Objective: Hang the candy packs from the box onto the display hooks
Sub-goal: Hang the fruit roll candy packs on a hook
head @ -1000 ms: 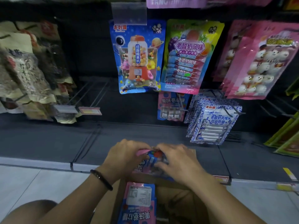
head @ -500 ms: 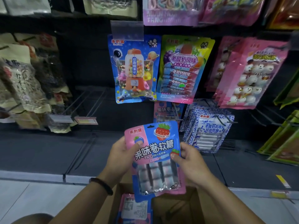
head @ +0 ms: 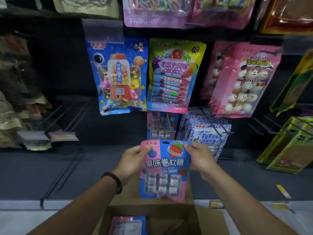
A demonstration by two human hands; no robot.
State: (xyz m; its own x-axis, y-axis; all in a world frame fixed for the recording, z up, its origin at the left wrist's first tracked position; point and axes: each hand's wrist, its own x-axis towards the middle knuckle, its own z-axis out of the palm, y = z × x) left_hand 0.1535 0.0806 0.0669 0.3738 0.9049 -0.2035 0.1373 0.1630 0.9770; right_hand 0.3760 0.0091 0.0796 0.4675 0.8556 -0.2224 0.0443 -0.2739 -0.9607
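Dark display wall (head: pixel 67 73): left hand (head: pixel 133 160) and right hand (head: pixel 201 160) pinch the candy pack (head: pixel 163 168) by its top corners, likely to keep its hang-hole (head: pixel 166 142) clear — matching hung pack (head: pixel 160 124) at twelve o'clock, box (head: pixel 152 212) at six.

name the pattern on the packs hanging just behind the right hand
Blue-and-white porcelain-style print on those hanging packs, best seen in the head view.

The left forearm (head: pixel 81 206) and right forearm (head: pixel 242 204) are bare and stretch forward from the bottom corners of the view, angling in toward the middle. The left grip (head: pixel 133 160), with a dark band (head: pixel 115 181) round its wrist, pinches the upper left corner of the candy pack (head: pixel 163 167), thumb on the front. The right grip (head: pixel 201 160) pinches the upper right corner the same way, its fingers out of sight behind.
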